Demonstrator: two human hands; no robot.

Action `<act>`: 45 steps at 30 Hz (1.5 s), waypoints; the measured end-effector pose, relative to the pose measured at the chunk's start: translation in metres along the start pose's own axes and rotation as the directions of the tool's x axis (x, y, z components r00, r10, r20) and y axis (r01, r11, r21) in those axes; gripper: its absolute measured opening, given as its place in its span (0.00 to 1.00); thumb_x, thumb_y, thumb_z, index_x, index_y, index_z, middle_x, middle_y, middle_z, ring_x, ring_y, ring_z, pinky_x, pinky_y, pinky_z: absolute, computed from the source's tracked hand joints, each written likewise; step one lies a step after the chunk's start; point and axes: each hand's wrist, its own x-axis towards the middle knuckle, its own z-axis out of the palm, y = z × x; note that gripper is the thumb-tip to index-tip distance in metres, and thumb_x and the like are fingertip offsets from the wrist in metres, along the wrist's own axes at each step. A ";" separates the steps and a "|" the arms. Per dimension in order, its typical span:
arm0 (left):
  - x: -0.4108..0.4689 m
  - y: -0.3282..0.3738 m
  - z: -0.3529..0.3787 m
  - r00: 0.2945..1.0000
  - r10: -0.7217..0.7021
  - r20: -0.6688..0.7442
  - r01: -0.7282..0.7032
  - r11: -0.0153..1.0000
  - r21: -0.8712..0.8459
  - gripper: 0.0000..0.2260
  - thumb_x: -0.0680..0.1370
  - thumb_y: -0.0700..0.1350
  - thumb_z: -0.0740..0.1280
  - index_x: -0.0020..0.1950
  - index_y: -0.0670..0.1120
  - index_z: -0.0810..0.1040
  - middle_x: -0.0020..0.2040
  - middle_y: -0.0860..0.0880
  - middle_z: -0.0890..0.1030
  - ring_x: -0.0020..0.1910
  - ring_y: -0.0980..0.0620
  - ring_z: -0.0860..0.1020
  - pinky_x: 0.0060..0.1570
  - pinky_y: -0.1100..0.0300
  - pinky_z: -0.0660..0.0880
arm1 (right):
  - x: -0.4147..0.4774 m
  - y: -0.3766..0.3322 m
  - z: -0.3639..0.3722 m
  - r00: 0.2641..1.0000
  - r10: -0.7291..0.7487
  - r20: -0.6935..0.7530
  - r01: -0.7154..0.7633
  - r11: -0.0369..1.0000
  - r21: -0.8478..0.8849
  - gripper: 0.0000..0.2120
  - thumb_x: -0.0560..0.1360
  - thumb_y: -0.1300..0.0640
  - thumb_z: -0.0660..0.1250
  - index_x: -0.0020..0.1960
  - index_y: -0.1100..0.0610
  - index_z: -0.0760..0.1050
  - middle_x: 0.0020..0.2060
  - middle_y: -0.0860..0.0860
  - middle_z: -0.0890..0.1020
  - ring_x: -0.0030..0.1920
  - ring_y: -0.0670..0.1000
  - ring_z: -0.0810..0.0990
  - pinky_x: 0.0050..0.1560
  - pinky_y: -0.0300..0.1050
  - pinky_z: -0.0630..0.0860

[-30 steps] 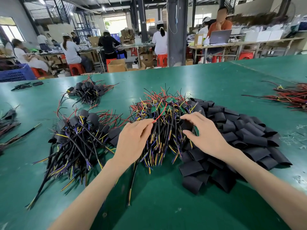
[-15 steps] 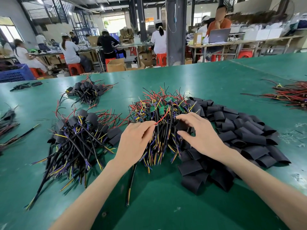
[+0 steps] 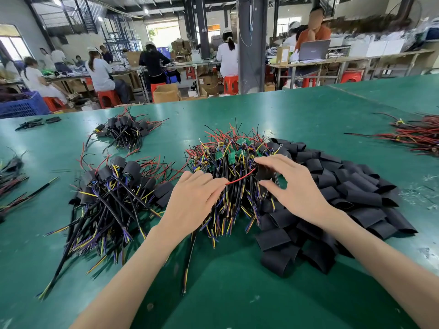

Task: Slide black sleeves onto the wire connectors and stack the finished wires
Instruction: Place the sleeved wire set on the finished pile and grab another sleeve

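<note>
Black matte sleeve [image 3: 263, 173], short flattened tube, pinched in right hand [image 3: 294, 186] over middle wire heap [image 3: 225, 160]. Thin red wire [image 3: 240, 178] pinched by left hand [image 3: 192, 200], arching toward sleeve. Loose sleeve pile [image 3: 351, 188] right; sleeved bundles [image 3: 114, 186] left.

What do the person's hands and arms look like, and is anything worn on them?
The left hand and the right hand wear no gloves, and no ring shows on the fingers in view. The left forearm and the right forearm carry no sleeve, watch or bracelet down to the picture's edge.
</note>
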 end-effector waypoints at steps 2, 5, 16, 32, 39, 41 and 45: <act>0.000 -0.002 0.000 1.000 0.027 -0.003 -0.027 0.998 0.048 0.12 0.79 0.46 0.59 0.51 0.47 0.82 0.34 0.50 0.75 0.36 0.46 0.75 0.41 0.56 0.64 | 0.000 0.000 -0.001 1.000 0.001 0.013 -0.001 1.000 -0.010 0.22 0.70 0.69 0.71 0.62 0.57 0.76 0.55 0.49 0.78 0.57 0.47 0.75 0.62 0.32 0.65; 0.002 -0.001 -0.002 0.997 0.076 -0.004 -0.075 0.990 0.116 0.11 0.79 0.46 0.59 0.49 0.47 0.82 0.35 0.50 0.74 0.37 0.46 0.75 0.41 0.55 0.64 | -0.001 0.000 -0.001 0.997 -0.031 0.071 0.036 0.996 -0.081 0.23 0.70 0.68 0.70 0.64 0.57 0.74 0.55 0.51 0.79 0.57 0.51 0.75 0.62 0.33 0.63; -0.001 0.040 0.009 0.997 -0.075 0.032 0.080 0.816 -0.573 0.23 0.73 0.36 0.62 0.67 0.41 0.61 0.64 0.53 0.60 0.62 0.51 0.67 0.64 0.54 0.68 | -0.004 -0.026 0.015 0.942 -0.203 0.269 0.274 0.926 -0.261 0.31 0.71 0.68 0.68 0.71 0.65 0.62 0.56 0.57 0.77 0.52 0.60 0.74 0.55 0.51 0.71; -0.002 -0.006 0.003 0.960 -0.208 0.190 0.259 0.916 -0.306 0.11 0.71 0.55 0.72 0.49 0.51 0.81 0.56 0.59 0.73 0.59 0.58 0.62 0.57 0.62 0.52 | 0.000 -0.014 0.001 0.952 -0.126 0.278 0.193 0.954 -0.229 0.17 0.77 0.67 0.62 0.66 0.65 0.69 0.57 0.59 0.74 0.56 0.62 0.73 0.62 0.47 0.61; 0.002 -0.006 0.001 0.938 -0.235 0.255 0.328 0.840 -0.432 0.06 0.75 0.49 0.70 0.49 0.48 0.79 0.53 0.57 0.76 0.56 0.58 0.66 0.59 0.61 0.60 | 0.003 -0.017 -0.006 0.975 -0.118 0.189 0.154 0.970 -0.187 0.15 0.77 0.69 0.62 0.63 0.66 0.72 0.55 0.59 0.75 0.56 0.49 0.67 0.63 0.29 0.55; 0.003 -0.003 -0.003 0.923 -0.283 0.262 0.383 0.744 -0.547 0.06 0.76 0.46 0.69 0.50 0.51 0.74 0.47 0.59 0.78 0.51 0.60 0.72 0.55 0.68 0.66 | 0.003 -0.018 -0.007 0.983 -0.086 0.162 0.106 0.987 -0.124 0.16 0.77 0.67 0.61 0.65 0.65 0.70 0.55 0.57 0.73 0.56 0.48 0.67 0.62 0.25 0.54; 0.004 0.000 -0.008 0.905 -0.345 0.250 0.421 0.637 -0.646 0.09 0.76 0.43 0.69 0.49 0.52 0.70 0.40 0.58 0.80 0.40 0.64 0.75 0.46 0.74 0.67 | 0.002 -0.019 -0.005 0.980 -0.058 0.190 0.075 0.993 -0.086 0.18 0.78 0.65 0.61 0.67 0.63 0.69 0.56 0.55 0.72 0.55 0.47 0.68 0.60 0.25 0.57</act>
